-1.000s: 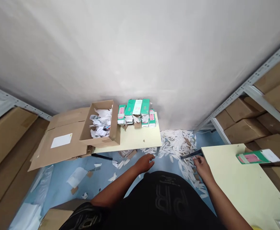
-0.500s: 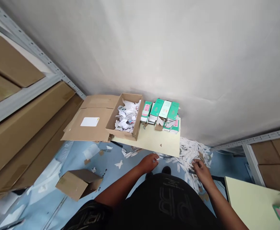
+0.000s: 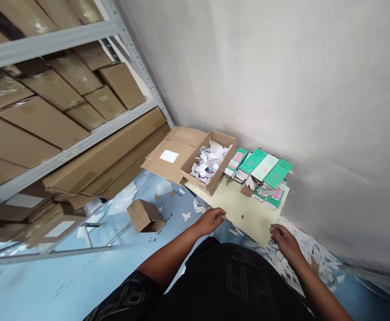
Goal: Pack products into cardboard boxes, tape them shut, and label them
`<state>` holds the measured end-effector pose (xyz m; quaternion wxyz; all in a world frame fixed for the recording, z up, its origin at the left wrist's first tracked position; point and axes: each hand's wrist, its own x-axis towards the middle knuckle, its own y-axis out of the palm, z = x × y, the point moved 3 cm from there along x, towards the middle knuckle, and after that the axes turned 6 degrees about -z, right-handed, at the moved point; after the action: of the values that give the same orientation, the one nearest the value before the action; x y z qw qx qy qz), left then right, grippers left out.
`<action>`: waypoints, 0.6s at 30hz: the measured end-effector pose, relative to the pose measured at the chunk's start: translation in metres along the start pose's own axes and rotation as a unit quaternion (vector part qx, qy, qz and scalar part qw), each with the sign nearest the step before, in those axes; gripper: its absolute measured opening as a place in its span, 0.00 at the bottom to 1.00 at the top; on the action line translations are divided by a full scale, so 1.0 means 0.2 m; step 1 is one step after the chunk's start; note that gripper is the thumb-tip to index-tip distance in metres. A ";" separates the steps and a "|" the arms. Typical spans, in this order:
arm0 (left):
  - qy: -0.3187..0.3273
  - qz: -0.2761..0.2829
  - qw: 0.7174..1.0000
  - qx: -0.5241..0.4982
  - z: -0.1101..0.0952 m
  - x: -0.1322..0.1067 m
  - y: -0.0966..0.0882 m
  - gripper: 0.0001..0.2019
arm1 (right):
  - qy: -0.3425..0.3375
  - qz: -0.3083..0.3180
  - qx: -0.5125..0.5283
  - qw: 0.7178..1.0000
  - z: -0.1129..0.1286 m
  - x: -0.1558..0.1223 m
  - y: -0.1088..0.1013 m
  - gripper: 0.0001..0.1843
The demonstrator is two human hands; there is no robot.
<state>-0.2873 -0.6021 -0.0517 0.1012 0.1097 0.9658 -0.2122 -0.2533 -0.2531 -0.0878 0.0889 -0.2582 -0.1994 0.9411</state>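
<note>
My left hand (image 3: pixel 212 220) hovers by the front edge of a pale yellow board (image 3: pixel 238 203), fingers loosely curled and slightly apart, with nothing visible in them. At the board's right front corner is my right hand (image 3: pixel 284 239), half open and also without a visible object. Whether either hand touches the board I cannot tell. On the board, against the wall, several green-and-white boxes (image 3: pixel 252 161) lie side by side, some with torn flaps. Left of them stands an open cardboard box (image 3: pixel 211 189) filled with crumpled paper and plastic scraps (image 3: pixel 210 160).
A flattened carton (image 3: pixel 178 154) with a white label lies left of the open box. An empty-looking small carton (image 3: pixel 143 216) sits on the blue floor (image 3: pixel 114 276). White paper strips (image 3: pixel 310 249) litter the floor at right. Metal shelving (image 3: pixel 81 145) full of cartons fills the left.
My view has swung left, bringing more shelving into sight and shifting the board rightward in it. My right hand is now nearer the board's corner. The boxes look unmoved.
</note>
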 end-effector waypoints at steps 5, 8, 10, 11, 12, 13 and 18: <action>-0.222 -0.196 0.925 -0.236 0.28 -0.01 -0.42 0.14 | -0.028 0.034 -0.009 0.999 0.14 0.04 0.12 0.29; -0.251 -0.298 0.877 -0.282 0.44 0.03 -0.73 0.20 | -0.040 0.053 -0.025 0.997 0.19 0.04 0.23 0.29; -0.262 -0.347 0.847 -0.306 0.54 0.10 -0.92 0.23 | -0.039 0.049 -0.027 0.998 0.22 0.04 0.31 0.29; -0.266 -0.367 0.834 -0.316 0.58 0.15 -1.01 0.25 | -0.035 0.041 -0.027 0.998 0.24 0.04 0.36 0.29; -0.268 -0.383 0.823 -0.323 0.63 0.21 -1.09 0.25 | -0.028 0.032 -0.026 0.999 0.26 0.03 0.41 0.29; -0.269 -0.397 0.814 -0.328 0.67 0.26 -1.17 0.26 | -0.023 0.023 -0.025 0.999 0.28 0.02 0.46 0.29; -0.275 -0.429 0.805 -0.305 0.86 0.47 -1.41 0.25 | -0.046 0.024 -0.055 0.997 0.43 -0.06 0.74 0.27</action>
<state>-0.4226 -0.9108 -0.1187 0.2891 -0.4149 0.8612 0.0505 -0.2979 -0.4177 -0.0774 0.0423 -0.2239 -0.2486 0.9414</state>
